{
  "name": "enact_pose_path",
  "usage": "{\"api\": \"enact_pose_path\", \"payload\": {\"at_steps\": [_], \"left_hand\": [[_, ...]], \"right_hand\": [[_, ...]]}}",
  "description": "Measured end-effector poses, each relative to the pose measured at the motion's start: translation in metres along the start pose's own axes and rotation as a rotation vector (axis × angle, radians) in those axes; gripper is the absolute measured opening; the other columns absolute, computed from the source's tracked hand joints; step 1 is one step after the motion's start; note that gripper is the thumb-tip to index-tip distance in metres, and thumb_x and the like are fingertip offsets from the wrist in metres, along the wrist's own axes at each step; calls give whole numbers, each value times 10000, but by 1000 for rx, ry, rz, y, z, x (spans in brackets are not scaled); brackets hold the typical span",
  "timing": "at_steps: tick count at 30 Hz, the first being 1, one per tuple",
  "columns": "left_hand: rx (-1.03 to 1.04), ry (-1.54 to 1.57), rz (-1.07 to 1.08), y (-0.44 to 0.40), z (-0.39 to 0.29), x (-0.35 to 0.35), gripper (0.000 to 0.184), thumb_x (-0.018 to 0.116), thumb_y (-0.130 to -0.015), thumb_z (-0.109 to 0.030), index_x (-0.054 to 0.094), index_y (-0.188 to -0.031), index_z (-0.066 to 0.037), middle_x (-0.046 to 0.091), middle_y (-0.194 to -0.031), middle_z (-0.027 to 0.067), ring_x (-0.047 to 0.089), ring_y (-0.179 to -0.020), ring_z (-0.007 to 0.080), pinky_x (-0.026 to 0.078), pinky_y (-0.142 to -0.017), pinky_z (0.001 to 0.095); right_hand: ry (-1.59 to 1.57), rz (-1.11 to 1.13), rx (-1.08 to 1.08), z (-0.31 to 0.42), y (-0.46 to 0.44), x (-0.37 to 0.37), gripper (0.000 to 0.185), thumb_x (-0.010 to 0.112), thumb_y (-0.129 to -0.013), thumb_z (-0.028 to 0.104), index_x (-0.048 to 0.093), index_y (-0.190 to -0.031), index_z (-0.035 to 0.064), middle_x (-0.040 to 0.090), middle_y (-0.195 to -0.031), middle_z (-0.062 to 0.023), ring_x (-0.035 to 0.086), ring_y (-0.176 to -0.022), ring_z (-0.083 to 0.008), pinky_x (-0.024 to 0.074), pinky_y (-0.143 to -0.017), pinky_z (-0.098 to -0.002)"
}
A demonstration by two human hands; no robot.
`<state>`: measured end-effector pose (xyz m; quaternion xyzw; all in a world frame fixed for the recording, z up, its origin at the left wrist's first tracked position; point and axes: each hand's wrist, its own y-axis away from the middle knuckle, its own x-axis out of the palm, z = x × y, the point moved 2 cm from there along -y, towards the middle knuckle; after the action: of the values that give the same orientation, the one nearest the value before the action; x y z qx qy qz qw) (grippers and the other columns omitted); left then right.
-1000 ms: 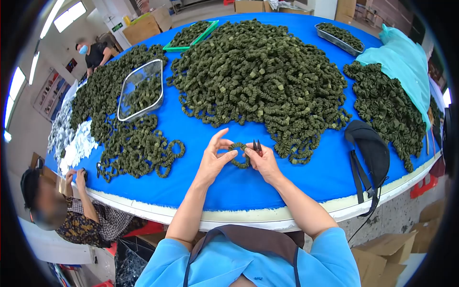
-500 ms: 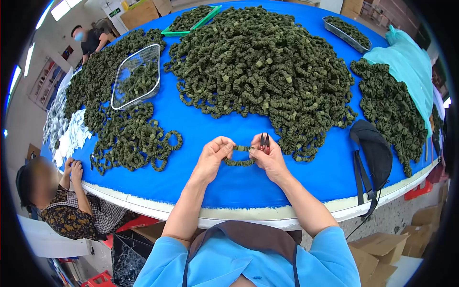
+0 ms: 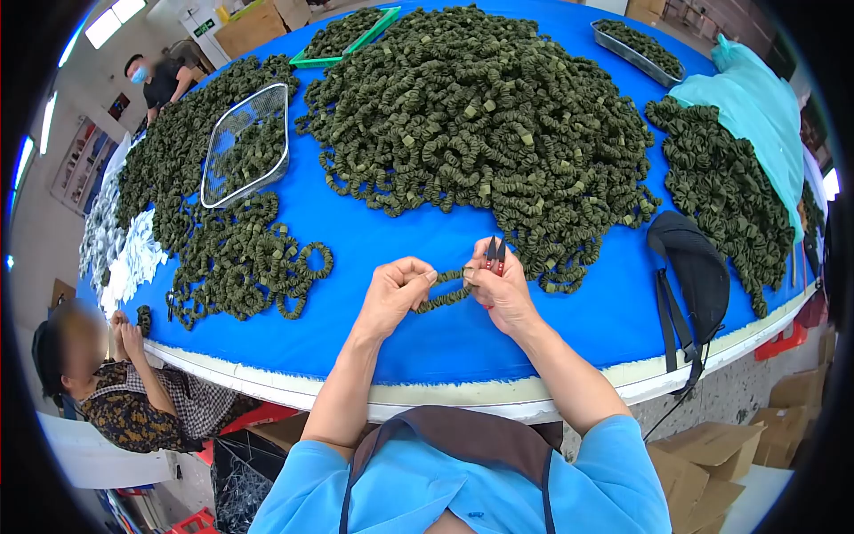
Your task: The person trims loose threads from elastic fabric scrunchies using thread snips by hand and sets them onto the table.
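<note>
A dark green scrunchie (image 3: 443,299), a ruffled fabric ring, is held between my two hands over the blue tabletop. My left hand (image 3: 398,291) pinches its left side between thumb and fingers. At its right side my right hand (image 3: 503,292) grips the ring with thumb and forefinger. Thread snips (image 3: 495,255) with dark blades and red handles are tucked in that same right hand, the blades pointing away from me. Beyond my hands rises a big heap of similar scrunchies (image 3: 480,116).
A wire basket (image 3: 286,133) and a green tray (image 3: 311,62) stand among more scrunchies at left. A metal tray (image 3: 636,62), turquoise cloth (image 3: 747,125) and black bag (image 3: 689,267) are at right. One person (image 3: 133,383) sits at left; another (image 3: 165,82) is farther back.
The scrunchie has turned in my fingers: the paler section between my hands has moved to my right thumb. The seated person's hands have shifted, and a dark green piece shows beside them.
</note>
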<state>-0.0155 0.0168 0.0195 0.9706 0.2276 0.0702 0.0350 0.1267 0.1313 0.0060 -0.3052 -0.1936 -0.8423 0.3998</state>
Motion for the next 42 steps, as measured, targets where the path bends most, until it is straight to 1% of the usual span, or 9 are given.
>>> {"api": "enact_pose_path", "payload": {"at_steps": [6,16,20,26,30,36,40,41,42], "left_hand": [[-49,138,72,1,-4,2,68,636,-885,-67,665,-913,-11,589,-639,45,495,-539,71,402,-505,187],[-16,200,139,-1,-2,6,110,598,-909,-44,648,-1000,-6,632,-784,67,559,-674,92,442,-608,195],[65,113,54,0,-8,10,116,589,-917,-44,643,-1016,-15,648,-839,70,575,-723,93,444,-621,193],[135,68,-2,2,-5,17,133,613,-886,-14,640,-1016,-17,643,-836,75,577,-732,97,452,-655,196],[100,-444,-53,7,-4,19,140,630,-865,-25,646,-1004,-29,662,-875,61,582,-722,95,454,-635,184],[46,-228,-12,0,14,8,132,616,-879,-20,645,-1008,-22,653,-846,60,577,-676,103,470,-630,193],[608,-554,-144,-6,10,9,195,614,-883,-18,623,-1078,-13,662,-886,68,587,-673,110,469,-576,194],[611,-552,-142,-5,9,11,195,614,-883,-18,623,-1078,-13,662,-886,68,587,-673,110,469,-576,194],[496,-424,-131,-1,3,14,227,612,-884,-15,607,-1111,-13,662,-904,72,591,-688,114,482,-584,198]], "right_hand": [[-93,-4,26,4,0,-1,246,597,-801,-28,511,-970,129,597,-703,-14,347,-434,-8,195,-365,-160],[-63,-3,42,2,-1,-4,250,626,-819,12,519,-1019,120,615,-721,-22,361,-441,-2,195,-365,-155],[91,-36,10,3,1,6,227,663,-840,58,553,-1030,115,608,-733,-9,352,-449,-6,210,-379,-152],[363,-4,-105,0,5,16,151,644,-857,54,589,-993,89,581,-741,19,386,-511,-10,266,-427,-154],[814,-21,-299,-12,1,2,83,617,-863,29,603,-935,69,554,-738,38,398,-561,-16,308,-485,-160],[671,-15,-249,-13,-2,0,76,593,-866,9,601,-926,56,551,-733,41,421,-589,-25,328,-519,-167],[606,-77,-295,-3,-3,2,62,595,-844,8,598,-890,49,546,-685,39,405,-551,-48,338,-498,-195],[607,-79,-298,-1,-2,3,62,595,-844,8,598,-890,49,546,-685,39,405,-551,-48,338,-498,-195],[665,-99,-334,2,0,5,67,600,-844,9,601,-897,49,553,-706,32,411,-558,-47,340,-500,-194]]}}
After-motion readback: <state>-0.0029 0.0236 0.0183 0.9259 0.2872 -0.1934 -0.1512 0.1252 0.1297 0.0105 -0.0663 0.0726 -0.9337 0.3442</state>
